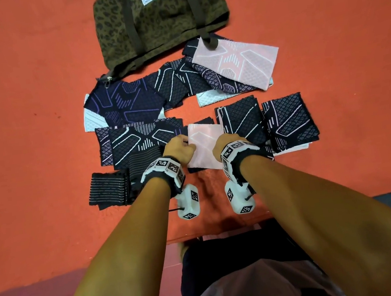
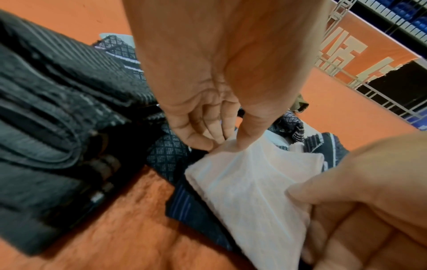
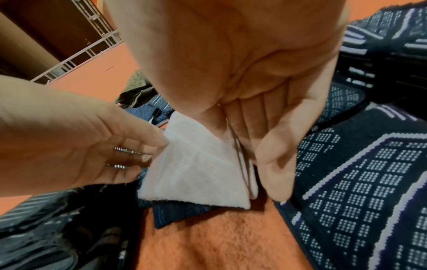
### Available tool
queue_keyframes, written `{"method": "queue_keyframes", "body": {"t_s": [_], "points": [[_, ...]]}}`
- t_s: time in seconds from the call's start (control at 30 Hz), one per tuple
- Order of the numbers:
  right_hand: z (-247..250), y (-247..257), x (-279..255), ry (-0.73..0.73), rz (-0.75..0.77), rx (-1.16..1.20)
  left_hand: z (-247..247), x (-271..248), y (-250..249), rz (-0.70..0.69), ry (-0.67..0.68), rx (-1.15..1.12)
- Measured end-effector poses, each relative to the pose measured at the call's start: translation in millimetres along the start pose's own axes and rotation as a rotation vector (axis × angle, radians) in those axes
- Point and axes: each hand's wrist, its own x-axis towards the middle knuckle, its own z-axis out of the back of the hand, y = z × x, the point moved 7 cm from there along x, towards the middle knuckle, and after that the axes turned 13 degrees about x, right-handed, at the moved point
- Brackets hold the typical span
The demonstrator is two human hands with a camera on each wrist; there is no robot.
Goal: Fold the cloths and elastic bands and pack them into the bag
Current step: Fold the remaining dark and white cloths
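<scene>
At centre of the orange felt surface, just beyond both wrists, lies a folded pale pink cloth, resting partly on a dark cloth beneath it. Left hand at the cloth's 9 o'clock edge: thumb and fingertips pressed together, pinching the far left corner of the fabric. Right hand at the 3 o'clock edge: fingers held together and bent down over the right border, thumb against the layered edge, clamped on the cloth.

Olive leopard-print bag sits at 12 o'clock, well apart from the hands, dark straps draped over it, one strap end on an unfolded pink cloth at 1 o'clock. Loose dark patterned cloths overlap between bag and hands, around 11 to 12 o'clock. Two folded dark stacks stand side by side at 3 o'clock, just beside the right hand. Folded striped elastic bands pile at 8 o'clock, near the left wrist; a flat dark cloth lies at 10 o'clock.

Whether the bag's zip is open, cannot tell.
</scene>
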Motion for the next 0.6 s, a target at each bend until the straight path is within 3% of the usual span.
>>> {"method": "queue_keyframes", "body": {"t_s": [0.3,0.43,0.6], "points": [[16.3,19.9,-3.2,-0.047,0.151,0.027,9.0,-7.4,21.8,0.088,-0.02,-0.158],[27.8,30.4,-3.4,-0.126,0.143,-0.013,0.2,8.0,33.9,0.111,-0.008,-0.236],[29.0,34.6,-2.5,-0.117,0.128,-0.048,-3.7,18.9,41.7,0.119,-0.016,-0.283]]}}
